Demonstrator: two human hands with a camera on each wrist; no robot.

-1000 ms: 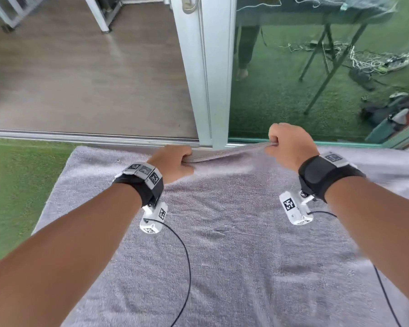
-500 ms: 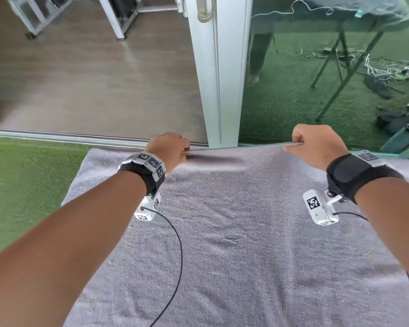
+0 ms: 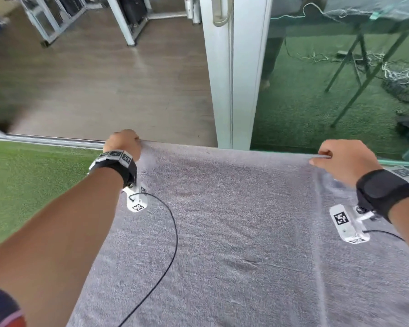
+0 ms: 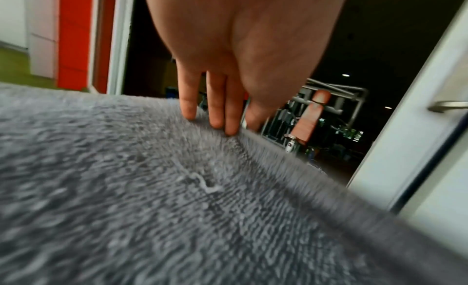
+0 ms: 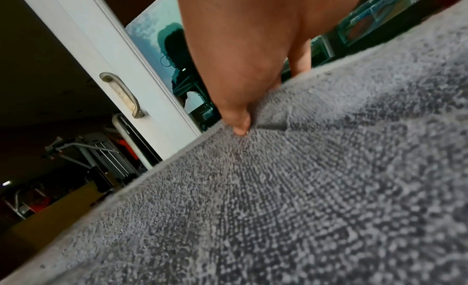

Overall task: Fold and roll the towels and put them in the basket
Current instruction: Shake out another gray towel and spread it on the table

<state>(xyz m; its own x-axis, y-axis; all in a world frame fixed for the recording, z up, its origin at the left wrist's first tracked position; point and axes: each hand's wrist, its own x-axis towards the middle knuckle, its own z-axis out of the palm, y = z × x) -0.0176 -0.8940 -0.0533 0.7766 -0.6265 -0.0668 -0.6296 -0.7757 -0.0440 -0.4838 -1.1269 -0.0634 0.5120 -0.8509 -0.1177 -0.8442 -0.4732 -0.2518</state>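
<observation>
A large grey towel point(image 3: 234, 232) fills the near ground, spread out and pulled flat from its far edge, which runs straight between the person's two hands just in front of the white door frame point(image 3: 234, 72). To the left of the towel lies green turf point(image 3: 28, 175); beyond the door track lies a wooden floor point(image 3: 104, 79). A second layer of the same grey cloth shows under the towel along its right side.

The left hand point(image 3: 122, 143) grips the far left corner of the towel; from the left wrist view its fingers point(image 4: 215, 101) come down over the edge onto the pile. The right hand point(image 3: 342, 159) pinches the far right corner, thumb point(image 5: 238, 119) pressed on top.

A black cable point(image 3: 168, 244) trails from the left wrist camera across the cloth.
</observation>
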